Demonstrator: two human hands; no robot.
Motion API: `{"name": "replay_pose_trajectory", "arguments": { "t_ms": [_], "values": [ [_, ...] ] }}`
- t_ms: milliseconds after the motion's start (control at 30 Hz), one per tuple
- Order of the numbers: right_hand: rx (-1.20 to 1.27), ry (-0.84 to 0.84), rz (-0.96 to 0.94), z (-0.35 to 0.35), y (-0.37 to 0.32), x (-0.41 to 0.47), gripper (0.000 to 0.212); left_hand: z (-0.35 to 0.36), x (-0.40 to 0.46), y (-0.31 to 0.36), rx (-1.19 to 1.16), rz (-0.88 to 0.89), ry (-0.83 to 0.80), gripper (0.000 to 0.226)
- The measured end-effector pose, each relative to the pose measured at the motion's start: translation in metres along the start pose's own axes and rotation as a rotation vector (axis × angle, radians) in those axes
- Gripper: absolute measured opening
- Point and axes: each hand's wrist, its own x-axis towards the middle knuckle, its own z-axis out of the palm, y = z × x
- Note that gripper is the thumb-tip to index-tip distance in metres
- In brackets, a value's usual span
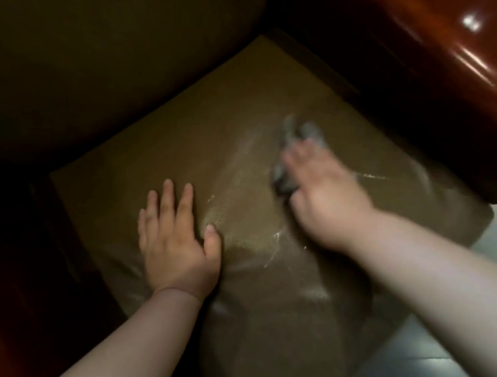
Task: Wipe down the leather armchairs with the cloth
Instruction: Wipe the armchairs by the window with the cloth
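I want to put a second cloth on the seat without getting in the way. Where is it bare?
The seat cushion is bare at its back part, bordered by the backrest and the wooden armrest. The front is crowded: the left hand lies flat there, and the right hand holds the grey cloth.

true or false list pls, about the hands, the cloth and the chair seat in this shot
1. The right hand holds the grey cloth against the seat cushion. True.
2. The left hand holds a spray bottle. False: it rests flat on the cushion, fingers straight, holding nothing.
3. The cloth lies on the floor. False: it is on the cushion under the right hand.
4. Glossy red-brown wood shows at the upper right. True.
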Motion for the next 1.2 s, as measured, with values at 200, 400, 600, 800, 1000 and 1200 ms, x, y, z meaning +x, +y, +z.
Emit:
{"name": "replay_pose_trajectory", "arguments": {
  "t_ms": [200,400,600,800,1000,1200],
  "values": [
    [-0.052,-0.073,-0.040,-0.003,-0.002,0.053,0.075,0.007,-0.001,-0.004,-0.048,0.028,0.049,0.079],
    [-0.115,-0.003,-0.363,0.037,-0.081,0.007,0.062,0.000,-0.001,-0.011,-0.153,0.065,0.067,0.074],
    [-0.130,0.027,0.072,0.000,0.024,-0.049,0.068,-0.024,0.002,-0.009,-0.221,0.041,-0.085,0.067],
    [0.020,-0.025,0.009,0.048,-0.091,-0.090,0.069,-0.027,0.003,0.003,-0.013,0.011,-0.161,0.065],
    [-0.069,-0.039,-0.247,0.028,-0.049,-0.095,0.061,-0.049,-0.024,-0.012,0.058,0.017,-0.319,0.062],
    [0.036,-0.086,0.307,-0.007,-0.065,0.007,0.069,-0.057,-0.061,-0.017,0.033,-0.261,-0.390,0.064]
  ]
}}
